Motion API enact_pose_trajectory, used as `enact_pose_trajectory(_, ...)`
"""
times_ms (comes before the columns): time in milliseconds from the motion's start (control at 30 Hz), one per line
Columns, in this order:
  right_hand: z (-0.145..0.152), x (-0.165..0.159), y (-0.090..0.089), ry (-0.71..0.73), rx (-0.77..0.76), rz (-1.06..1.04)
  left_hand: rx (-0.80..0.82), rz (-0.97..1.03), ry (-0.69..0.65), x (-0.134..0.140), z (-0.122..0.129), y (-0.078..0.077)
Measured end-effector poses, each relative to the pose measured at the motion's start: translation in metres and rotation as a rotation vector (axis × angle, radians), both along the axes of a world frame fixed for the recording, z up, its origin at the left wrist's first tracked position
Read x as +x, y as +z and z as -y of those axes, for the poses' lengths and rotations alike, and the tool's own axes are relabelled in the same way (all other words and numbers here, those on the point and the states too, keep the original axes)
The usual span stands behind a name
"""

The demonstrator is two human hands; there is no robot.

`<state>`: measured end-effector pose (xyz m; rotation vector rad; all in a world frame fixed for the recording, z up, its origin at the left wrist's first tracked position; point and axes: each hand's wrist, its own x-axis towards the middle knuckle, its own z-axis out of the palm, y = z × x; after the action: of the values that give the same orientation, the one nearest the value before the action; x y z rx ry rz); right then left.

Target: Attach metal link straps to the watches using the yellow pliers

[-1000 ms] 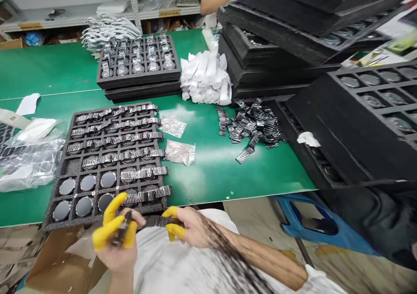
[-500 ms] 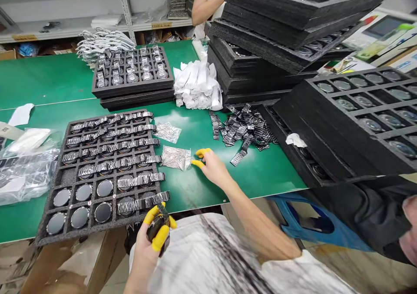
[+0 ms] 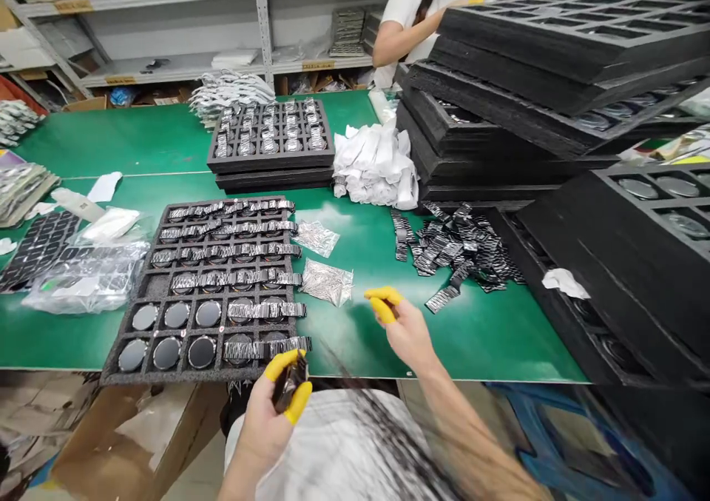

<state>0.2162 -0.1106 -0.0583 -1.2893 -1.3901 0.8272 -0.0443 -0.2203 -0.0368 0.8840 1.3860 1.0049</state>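
Observation:
Yellow finger covers are on both my hands. My left hand [image 3: 266,416] is closed around a dark watch [image 3: 289,384], just off the front edge of the table. Much of the watch is hidden by the fingers. My right hand [image 3: 407,334] has thumb and forefinger pinched together over the green table; anything between the tips is too small to make out. Left of those tips lies a clear bag of thin metal pins [image 3: 326,283], with a second bag of pins [image 3: 317,238] behind it. A black foam tray [image 3: 155,288] holds round watch heads [image 3: 208,314] and watches with dark metal bands [image 3: 252,310].
Loose metal watch bands [image 3: 460,246] are heaped to the right. Tall stacks of black foam trays [image 3: 499,53] stand beyond them. White wrapped pieces [image 3: 377,164] and another watch tray [image 3: 266,164] sit further back. A co-worker's arm [image 3: 407,38] shows behind the stack.
My right hand has drawn back from the edge of the pin bag, its fingertips now apart from it. My left hand still holds the watch. The view has shifted left.

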Motion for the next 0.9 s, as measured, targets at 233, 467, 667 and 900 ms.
enact_pose_trajectory(233, 0.08, -0.067, 0.016, 0.138, 0.177, -0.213, 0.219, -0.179, -0.25, 0.012, -0.006, 0.011)
enact_pose_trajectory(467, 0.086, -0.071, -0.002, -0.032, 0.361, 0.028, 0.287, -0.219, -0.262, 0.011, -0.007, 0.021)
enact_pose_trajectory(667, 0.087, -0.072, -0.004, 0.02, 0.395, 0.035, 0.26, -0.206, -0.261, 0.008, -0.003, 0.016)
enact_pose_trajectory(900, 0.073, -0.074, 0.009, 0.158, 0.085, -0.272, 0.295, -0.145, -0.271, 0.006, 0.0, 0.011)
